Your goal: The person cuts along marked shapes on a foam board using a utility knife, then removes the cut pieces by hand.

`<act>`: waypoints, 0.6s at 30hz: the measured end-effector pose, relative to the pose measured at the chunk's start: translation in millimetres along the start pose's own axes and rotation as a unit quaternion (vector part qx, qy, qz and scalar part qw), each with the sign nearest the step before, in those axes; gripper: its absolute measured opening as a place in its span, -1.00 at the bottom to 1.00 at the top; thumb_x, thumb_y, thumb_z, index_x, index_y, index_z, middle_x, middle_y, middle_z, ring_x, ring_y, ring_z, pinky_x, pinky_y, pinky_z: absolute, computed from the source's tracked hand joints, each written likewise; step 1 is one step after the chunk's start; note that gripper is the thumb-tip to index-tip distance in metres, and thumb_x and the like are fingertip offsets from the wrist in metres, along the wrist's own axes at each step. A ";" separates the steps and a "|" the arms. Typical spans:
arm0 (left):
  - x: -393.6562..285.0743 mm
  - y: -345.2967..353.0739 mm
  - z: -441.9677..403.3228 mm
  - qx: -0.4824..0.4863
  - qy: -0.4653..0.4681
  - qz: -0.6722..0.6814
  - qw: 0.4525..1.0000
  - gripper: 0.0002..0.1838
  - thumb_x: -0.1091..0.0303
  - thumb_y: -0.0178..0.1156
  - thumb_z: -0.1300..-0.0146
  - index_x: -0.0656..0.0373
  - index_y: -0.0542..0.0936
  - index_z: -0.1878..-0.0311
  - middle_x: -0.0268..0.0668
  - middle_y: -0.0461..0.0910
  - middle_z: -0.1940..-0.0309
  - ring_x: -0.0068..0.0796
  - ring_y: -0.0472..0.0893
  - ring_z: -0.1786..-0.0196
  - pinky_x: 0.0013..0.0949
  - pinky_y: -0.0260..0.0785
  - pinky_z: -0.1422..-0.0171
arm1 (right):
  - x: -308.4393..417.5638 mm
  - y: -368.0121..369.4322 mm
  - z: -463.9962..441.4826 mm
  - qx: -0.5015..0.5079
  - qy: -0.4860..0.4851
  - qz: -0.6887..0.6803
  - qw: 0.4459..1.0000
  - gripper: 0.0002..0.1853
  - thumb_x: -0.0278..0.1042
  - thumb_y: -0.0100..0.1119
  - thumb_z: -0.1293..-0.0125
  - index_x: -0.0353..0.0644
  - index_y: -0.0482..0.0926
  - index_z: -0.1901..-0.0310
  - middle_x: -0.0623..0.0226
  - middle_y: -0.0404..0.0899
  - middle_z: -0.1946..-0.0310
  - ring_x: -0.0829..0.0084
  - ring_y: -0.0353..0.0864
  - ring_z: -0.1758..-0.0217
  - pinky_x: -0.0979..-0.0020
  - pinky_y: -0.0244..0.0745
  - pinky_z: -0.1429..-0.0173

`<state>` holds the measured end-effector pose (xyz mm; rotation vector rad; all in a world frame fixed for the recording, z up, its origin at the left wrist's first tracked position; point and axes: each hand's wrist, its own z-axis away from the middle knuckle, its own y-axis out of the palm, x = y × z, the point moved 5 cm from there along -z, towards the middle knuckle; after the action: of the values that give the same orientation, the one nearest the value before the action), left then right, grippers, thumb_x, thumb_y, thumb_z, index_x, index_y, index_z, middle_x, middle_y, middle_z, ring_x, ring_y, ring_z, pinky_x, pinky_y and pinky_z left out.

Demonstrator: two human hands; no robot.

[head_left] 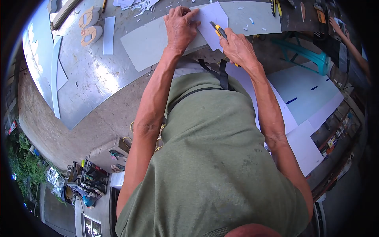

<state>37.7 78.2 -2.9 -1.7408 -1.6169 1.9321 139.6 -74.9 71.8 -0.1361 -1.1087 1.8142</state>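
A yellow and black utility knife (pixel 218 29) is held in my right hand (pixel 239 49), its blade end over a white sheet (pixel 213 19). My left hand (pixel 181 29) presses on the left edge of that sheet, fingers bent, with the thumb toward the knife. Whether its fingertips pinch the paper cannot be made out. Beneath the sheet lies a long grey board (pixel 142 47) along the near edge of the metal table (pixel 89 75).
Two sole-shaped pieces (pixel 91 35) and a pale strip (pixel 108 35) lie to the left. Paper scraps (pixel 136 4) are at the top. A teal stool (pixel 304 55) and large sheets (pixel 304 94) are at the right, near another person's arm (pixel 349 45).
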 end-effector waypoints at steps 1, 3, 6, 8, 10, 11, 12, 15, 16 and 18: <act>1.1 0.4 -0.3 -0.006 0.002 0.003 1.000 -0.55 0.28 0.54 -0.05 -0.15 0.80 -0.09 -0.38 0.64 0.03 -0.29 0.54 -0.12 -0.16 0.23 -0.23 | -1.2 2.6 -0.3 0.002 0.002 0.001 1.000 -0.64 -0.13 0.00 -0.48 -0.34 0.49 0.04 -0.31 0.67 0.31 -0.36 0.67 0.13 -0.22 0.53 -0.03; 2.2 0.7 -0.7 -0.014 0.002 0.006 1.000 -0.55 0.27 0.54 -0.05 -0.15 0.80 -0.09 -0.38 0.64 0.03 -0.30 0.54 -0.12 -0.16 0.23 -0.22 | -1.3 5.5 -7.4 -0.023 -0.007 -0.019 1.000 -0.63 -0.11 0.01 -0.50 -0.34 0.47 0.05 -0.32 0.67 0.30 -0.37 0.67 0.12 -0.23 0.53 -0.03; 3.2 0.8 -0.5 -0.010 0.011 0.003 1.000 -0.55 0.26 0.54 -0.06 -0.15 0.80 -0.09 -0.39 0.65 0.03 -0.29 0.53 -0.13 -0.16 0.22 -0.23 | -3.7 14.8 -17.2 -0.017 -0.007 -0.028 0.999 -0.62 -0.09 0.00 -0.51 -0.34 0.47 0.04 -0.32 0.67 0.30 -0.38 0.67 0.12 -0.24 0.52 -0.04; 3.9 1.8 0.1 -0.015 0.017 0.001 1.000 -0.56 0.25 0.54 -0.07 -0.16 0.80 -0.09 -0.39 0.65 0.03 -0.29 0.53 -0.13 -0.15 0.22 -0.24 | -4.0 17.8 -19.5 -0.016 -0.010 -0.027 0.999 -0.62 -0.09 0.00 -0.51 -0.34 0.47 0.04 -0.32 0.67 0.30 -0.37 0.67 0.11 -0.23 0.52 -0.04; 5.4 3.6 0.9 -0.015 0.017 0.002 1.000 -0.56 0.25 0.54 -0.07 -0.16 0.80 -0.09 -0.39 0.65 0.03 -0.29 0.53 -0.13 -0.14 0.22 -0.24 | -2.4 19.3 -18.8 -0.015 -0.012 -0.027 0.999 -0.62 -0.09 0.01 -0.52 -0.34 0.47 0.04 -0.32 0.67 0.30 -0.37 0.67 0.11 -0.23 0.53 -0.04; 5.7 3.8 0.9 -0.017 0.018 0.003 1.000 -0.56 0.24 0.54 -0.07 -0.17 0.80 -0.09 -0.39 0.66 0.03 -0.28 0.53 -0.14 -0.14 0.22 -0.25 | -0.9 19.3 -18.8 -0.018 -0.015 -0.022 0.999 -0.63 -0.10 0.00 -0.52 -0.33 0.47 0.04 -0.32 0.67 0.30 -0.37 0.67 0.11 -0.23 0.53 -0.04; 6.1 4.1 0.9 -0.018 0.017 0.003 1.000 -0.56 0.24 0.54 -0.07 -0.17 0.80 -0.09 -0.39 0.66 0.03 -0.28 0.53 -0.14 -0.14 0.22 -0.25 | 0.4 18.7 -19.3 -0.021 -0.019 -0.017 0.999 -0.63 -0.10 0.00 -0.52 -0.33 0.47 0.04 -0.32 0.67 0.30 -0.37 0.68 0.10 -0.22 0.54 -0.04; 6.5 3.3 1.5 -0.023 0.021 0.000 1.000 -0.56 0.24 0.53 -0.07 -0.17 0.80 -0.10 -0.39 0.66 0.03 -0.28 0.53 -0.14 -0.13 0.22 -0.25 | 1.9 18.5 -20.8 -0.026 -0.020 0.001 0.999 -0.64 -0.11 0.00 -0.52 -0.33 0.47 0.04 -0.32 0.68 0.29 -0.36 0.68 0.10 -0.22 0.55 -0.05; 6.5 3.3 1.4 -0.021 0.021 0.003 1.000 -0.56 0.24 0.53 -0.07 -0.18 0.80 -0.10 -0.39 0.66 0.03 -0.28 0.53 -0.14 -0.13 0.22 -0.25 | 1.4 19.8 -21.0 -0.026 -0.020 0.001 0.999 -0.64 -0.11 0.00 -0.52 -0.33 0.47 0.04 -0.32 0.68 0.29 -0.36 0.68 0.10 -0.22 0.55 -0.05; 5.2 3.6 1.4 -0.020 0.022 0.007 1.000 -0.55 0.25 0.53 -0.07 -0.18 0.80 -0.10 -0.39 0.66 0.03 -0.27 0.54 -0.15 -0.14 0.23 -0.26 | 5.9 16.8 -19.1 -0.079 -0.062 0.066 0.993 -0.66 -0.11 -0.03 -0.56 -0.30 0.42 0.06 -0.21 0.66 0.42 -0.25 0.71 0.29 -0.13 0.57 0.13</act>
<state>36.8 79.1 -9.2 -1.8004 -1.6445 1.8659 135.2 -60.4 50.5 -0.1972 -1.3590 1.8701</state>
